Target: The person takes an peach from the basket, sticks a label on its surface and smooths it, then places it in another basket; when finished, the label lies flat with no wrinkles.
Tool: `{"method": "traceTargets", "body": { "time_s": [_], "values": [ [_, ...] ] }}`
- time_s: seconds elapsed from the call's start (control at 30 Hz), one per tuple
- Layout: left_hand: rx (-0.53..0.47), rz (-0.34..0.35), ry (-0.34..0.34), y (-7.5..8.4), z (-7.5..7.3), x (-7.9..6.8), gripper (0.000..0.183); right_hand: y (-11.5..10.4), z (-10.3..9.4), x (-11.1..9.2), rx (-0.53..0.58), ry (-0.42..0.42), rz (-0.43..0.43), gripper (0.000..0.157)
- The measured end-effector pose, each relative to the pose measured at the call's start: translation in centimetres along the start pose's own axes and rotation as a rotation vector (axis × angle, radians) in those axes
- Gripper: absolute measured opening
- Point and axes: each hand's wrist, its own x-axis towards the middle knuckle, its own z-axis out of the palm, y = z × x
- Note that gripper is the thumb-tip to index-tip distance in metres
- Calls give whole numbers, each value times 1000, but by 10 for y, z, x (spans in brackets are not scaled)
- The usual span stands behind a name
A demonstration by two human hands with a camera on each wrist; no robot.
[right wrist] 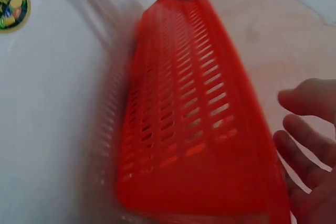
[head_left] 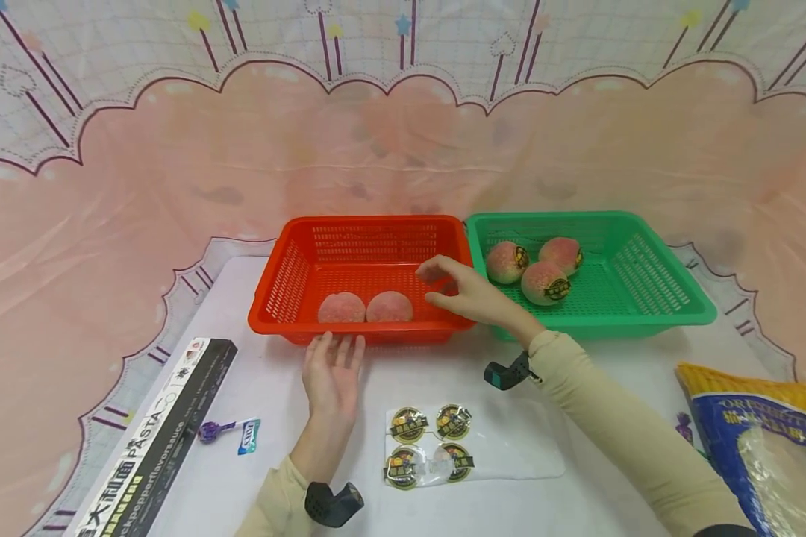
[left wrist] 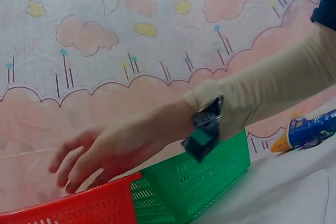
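Two peaches (head_left: 342, 307) lie side by side against the front wall of the red basket (head_left: 359, 328). Palm up, my left hand (head_left: 333, 380) has its fingertips right at the basket's front rim, and nothing lies in it. Over the right end of the same basket is my right hand (head_left: 466, 291), its fingers loosely bent and nothing between them. The right wrist view has the red basket wall (right wrist: 173, 98) beside those parted fingers. To the right, the green basket (head_left: 651, 298) contains three peaches (head_left: 544, 283) bearing black-and-gold stickers.
A sheet of round black-and-gold stickers (head_left: 409, 424) lies in front of the baskets. At left are a pasta box (head_left: 168, 425), a purple lollipop (head_left: 210, 431) and a small blue-and-white packet (head_left: 249, 437). A blue-and-yellow bag (head_left: 766, 440) lies at right. Behind hangs a patterned cloth (head_left: 389, 149).
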Motion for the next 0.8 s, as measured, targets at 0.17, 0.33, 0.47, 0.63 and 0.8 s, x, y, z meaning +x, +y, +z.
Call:
{"method": "traceTargets", "body": {
  "time_s": [0.17, 0.33, 0.47, 0.63, 0.8],
  "values": [
    [-18, -14, 17, 1, 0, 0, 26, 18, 14, 29, -62, -173, 55, 50],
    [-22, -17, 17, 1, 0, 0, 24, 24, 25, 47, -129, -308, 145, 58],
    [3, -18, 8, -1, 0, 0, 27, 30, 34, 52, -146, -351, 187, 58],
    [7, -20, 5, -2, 0, 0, 27, 34, 42, 57, -115, -353, 191, 58],
    [-38, 2, -11, -1, -2, 2, 20, 35, 44, 62, -135, -329, 174, 54]
  ]
}}
